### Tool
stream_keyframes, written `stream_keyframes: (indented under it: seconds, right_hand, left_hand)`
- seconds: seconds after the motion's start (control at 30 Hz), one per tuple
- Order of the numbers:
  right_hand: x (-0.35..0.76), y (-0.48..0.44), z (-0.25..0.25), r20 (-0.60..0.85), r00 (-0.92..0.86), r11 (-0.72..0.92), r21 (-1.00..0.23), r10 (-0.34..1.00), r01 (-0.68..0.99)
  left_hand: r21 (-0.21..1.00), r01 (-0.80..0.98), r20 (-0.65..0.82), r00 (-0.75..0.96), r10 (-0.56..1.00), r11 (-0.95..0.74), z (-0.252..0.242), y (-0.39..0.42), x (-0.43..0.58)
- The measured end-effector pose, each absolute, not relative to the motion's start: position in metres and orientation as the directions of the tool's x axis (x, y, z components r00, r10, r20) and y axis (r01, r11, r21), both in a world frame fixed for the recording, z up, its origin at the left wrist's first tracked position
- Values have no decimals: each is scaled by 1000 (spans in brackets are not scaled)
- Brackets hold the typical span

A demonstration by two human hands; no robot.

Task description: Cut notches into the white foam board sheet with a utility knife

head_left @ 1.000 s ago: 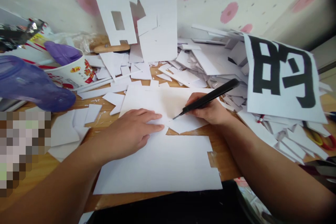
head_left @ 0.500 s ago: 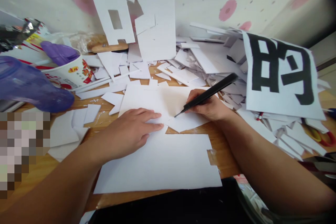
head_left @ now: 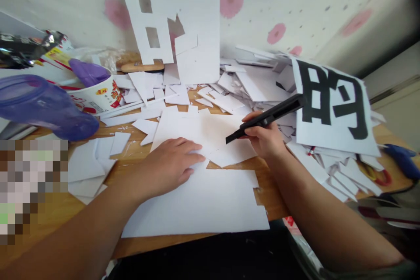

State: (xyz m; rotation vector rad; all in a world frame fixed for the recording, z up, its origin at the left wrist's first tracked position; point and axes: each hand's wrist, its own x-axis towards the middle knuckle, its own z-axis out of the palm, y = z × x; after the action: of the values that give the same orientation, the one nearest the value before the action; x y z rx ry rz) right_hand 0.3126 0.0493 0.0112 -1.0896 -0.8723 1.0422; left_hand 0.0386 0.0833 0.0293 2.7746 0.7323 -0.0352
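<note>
My left hand (head_left: 179,162) lies flat on a white foam board (head_left: 197,210), fingers stretched out and pointing right. In my right hand (head_left: 264,135) is a black utility knife (head_left: 269,118), its tip pointing down and left. That tip hangs over the board's upper part, and I cannot tell whether it touches. A short cut mark shows on the white surface below the tip. Angular notches break the board's right side.
A cut-out white board (head_left: 200,61) leans against the wall. White scraps (head_left: 262,81) pile up behind. A sheet with a black character (head_left: 348,135) stands at right, near scissors (head_left: 382,178) and a blue tool (head_left: 400,157). At left are a purple bottle (head_left: 49,105) and a paper tub (head_left: 101,92).
My right hand has drawn the knife back to the right, and its tip is off the earlier spot on the board. My left hand stays in place. The whole view has shifted slightly.
</note>
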Motion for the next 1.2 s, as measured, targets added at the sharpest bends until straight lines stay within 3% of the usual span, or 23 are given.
stream_keyframes:
  seconds: [0.23,0.37,0.6,1.03,1.2]
  right_hand:
    - [298,3,6,126,468,89,-991,875,101]
    - [280,-11,-8,203,607,106,-976,768,192]
    - [274,-11,-25,471,507,169,-831,722,531]
    - [274,-6,-25,488,430,191,-800,760,569]
    - [273,-5,-21,553,357,200,-709,752,676]
  left_hand:
    - [190,480,1,872,489,-856,27,73,50]
    - [200,457,42,880,474,-867,14,71,50]
    - [230,389,21,915,404,-892,3,72,49]
    - [256,424,-43,903,427,-869,6,71,51]
    - [261,429,-65,901,428,-865,8,72,52]
